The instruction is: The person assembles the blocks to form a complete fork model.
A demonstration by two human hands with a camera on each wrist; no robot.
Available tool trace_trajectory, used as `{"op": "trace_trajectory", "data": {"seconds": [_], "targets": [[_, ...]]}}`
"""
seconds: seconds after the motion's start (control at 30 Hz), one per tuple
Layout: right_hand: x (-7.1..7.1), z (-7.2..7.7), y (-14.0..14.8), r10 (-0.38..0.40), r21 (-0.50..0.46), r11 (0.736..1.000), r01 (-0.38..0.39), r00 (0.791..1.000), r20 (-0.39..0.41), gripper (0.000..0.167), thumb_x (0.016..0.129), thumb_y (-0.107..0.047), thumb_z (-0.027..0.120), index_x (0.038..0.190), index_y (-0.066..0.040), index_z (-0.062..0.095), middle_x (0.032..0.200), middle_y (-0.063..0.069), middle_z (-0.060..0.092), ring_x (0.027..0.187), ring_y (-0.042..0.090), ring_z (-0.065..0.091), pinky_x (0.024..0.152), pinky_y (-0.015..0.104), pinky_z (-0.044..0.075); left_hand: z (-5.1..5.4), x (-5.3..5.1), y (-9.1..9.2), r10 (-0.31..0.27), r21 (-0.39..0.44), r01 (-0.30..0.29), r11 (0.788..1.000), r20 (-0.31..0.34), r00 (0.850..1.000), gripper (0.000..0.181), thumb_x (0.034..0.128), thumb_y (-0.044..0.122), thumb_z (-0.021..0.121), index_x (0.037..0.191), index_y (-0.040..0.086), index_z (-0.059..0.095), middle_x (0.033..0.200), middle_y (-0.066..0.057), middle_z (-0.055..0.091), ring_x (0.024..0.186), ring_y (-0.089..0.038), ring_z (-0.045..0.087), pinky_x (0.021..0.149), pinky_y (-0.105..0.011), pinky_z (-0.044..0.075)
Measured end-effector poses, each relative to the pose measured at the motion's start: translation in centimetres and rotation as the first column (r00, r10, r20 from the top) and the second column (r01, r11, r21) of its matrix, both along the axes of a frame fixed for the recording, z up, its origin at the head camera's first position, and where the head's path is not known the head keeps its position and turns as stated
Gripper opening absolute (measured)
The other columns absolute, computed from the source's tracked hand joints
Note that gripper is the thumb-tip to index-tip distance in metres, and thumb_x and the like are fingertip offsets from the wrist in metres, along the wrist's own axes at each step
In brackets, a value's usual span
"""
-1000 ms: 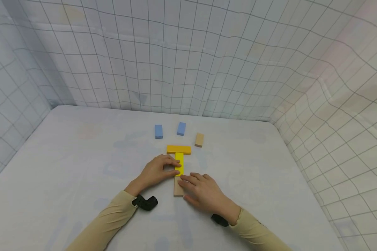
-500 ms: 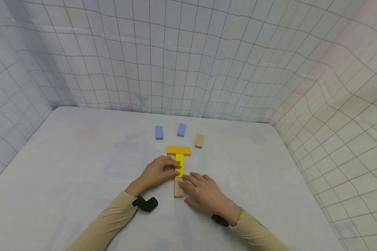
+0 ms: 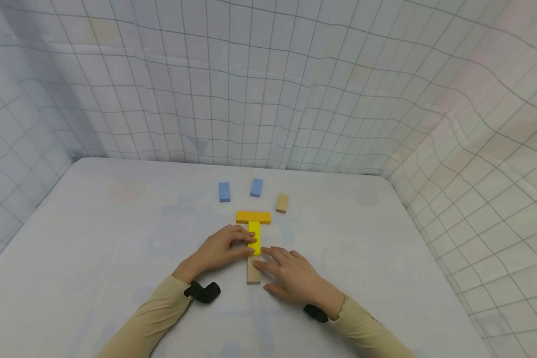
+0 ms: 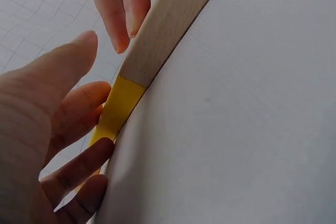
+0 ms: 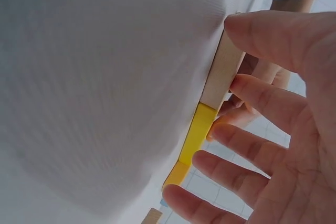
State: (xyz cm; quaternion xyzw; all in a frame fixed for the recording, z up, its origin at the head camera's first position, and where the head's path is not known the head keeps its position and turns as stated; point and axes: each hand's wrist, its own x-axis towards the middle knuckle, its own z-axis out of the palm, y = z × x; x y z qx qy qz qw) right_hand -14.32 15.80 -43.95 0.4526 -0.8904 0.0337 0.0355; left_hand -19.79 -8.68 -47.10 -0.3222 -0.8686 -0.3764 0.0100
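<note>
A yellow block (image 3: 254,238) butts against the middle of an orange block (image 3: 253,217) that lies crosswise, and a wooden block (image 3: 253,271) continues the line toward the near edge. My left hand (image 3: 219,250) has relaxed fingers resting on the yellow block's top and left side; its thumb stands off the blocks in the left wrist view. On the other side, my right hand (image 3: 294,277) is spread, one fingertip touching the wooden block and another beside the yellow one. In the right wrist view, its thumb lies by the wooden block's (image 5: 223,74) near end.
Beyond the orange block lie two blue blocks (image 3: 224,192) (image 3: 256,188) and a small wooden block (image 3: 282,203). A white cloth covers the table (image 3: 116,223), and a gridded curtain (image 3: 250,89) hangs behind it and at both sides.
The head view has tilted slightly. My right hand's fingertip near the yellow block has shifted a little to the right; the blocks and my left hand keep their places.
</note>
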Motion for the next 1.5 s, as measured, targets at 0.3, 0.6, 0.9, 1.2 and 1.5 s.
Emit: {"op": "trace_trajectory", "data": {"seconds": [0.3, 0.6, 0.9, 1.2, 1.5], "targets": [[-0.4, 0.6, 0.1, 0.023, 0.018, 1.0, -0.025, 0.997, 0.08, 0.056, 0.092, -0.042, 0.06, 0.142, -0.022, 0.046, 0.145, 0.002, 0.041, 0.133, 0.024, 0.035, 0.095, 0.044, 0.042, 0.5, 0.3, -0.2, -0.052, -0.145, 0.042, 0.989, -0.071, 0.996, 0.07, 0.0773, 0.066, 0.063, 0.125, 0.014, 0.065, 0.129, 0.005, 0.054, 0.119, -0.018, 0.047, 0.096, -0.041, 0.041], [-1.0, 0.9, 0.0, 0.053, 0.001, 0.999, -0.053, 0.996, 0.078, 0.05, 0.091, -0.038, 0.064, 0.137, -0.021, 0.053, 0.141, 0.002, 0.046, 0.131, 0.025, 0.037, 0.094, 0.044, 0.042, 0.6, 0.9, -0.1, -0.07, -0.215, 0.045, 0.976, -0.109, 0.992, 0.078, 0.0758, 0.069, 0.062, 0.129, 0.012, 0.061, 0.135, 0.002, 0.051, 0.122, -0.021, 0.045, 0.098, -0.043, 0.038], [-1.3, 1.2, -0.2, 0.051, 0.026, 0.998, -0.054, 0.994, 0.092, 0.049, 0.088, -0.03, 0.067, 0.135, -0.022, 0.055, 0.14, 0.001, 0.047, 0.13, 0.023, 0.038, 0.095, 0.044, 0.042, 0.2, 1.5, 0.5, -0.015, -0.209, -0.024, 0.978, -0.185, 0.983, 0.086, 0.0678, 0.078, 0.06, 0.127, 0.014, 0.061, 0.129, 0.002, 0.055, 0.117, -0.019, 0.047, 0.094, -0.043, 0.04], [-1.5, 1.2, -0.2, 0.049, 0.017, 0.999, -0.052, 0.991, 0.124, 0.049, 0.087, -0.023, 0.067, 0.135, -0.021, 0.055, 0.14, 0.002, 0.046, 0.129, 0.02, 0.039, 0.095, 0.042, 0.042, -0.4, 1.7, 0.9, 0.017, -0.207, -0.063, 0.976, -0.218, 0.976, 0.083, 0.0658, 0.079, 0.061, 0.123, 0.019, 0.057, 0.124, 0.0, 0.052, 0.113, -0.02, 0.044, 0.09, -0.042, 0.039], [-1.4, 1.3, -0.2, 0.04, 0.005, 0.999, -0.041, 0.985, 0.168, 0.049, 0.087, -0.021, 0.067, 0.135, -0.021, 0.055, 0.14, 0.002, 0.046, 0.129, 0.02, 0.039, 0.094, 0.041, 0.043, -0.6, 1.8, 1.0, 0.024, -0.218, -0.073, 0.973, -0.217, 0.976, 0.082, 0.0666, 0.079, 0.061, 0.125, 0.021, 0.057, 0.126, 0.0, 0.051, 0.114, -0.02, 0.043, 0.088, -0.042, 0.038]]}}
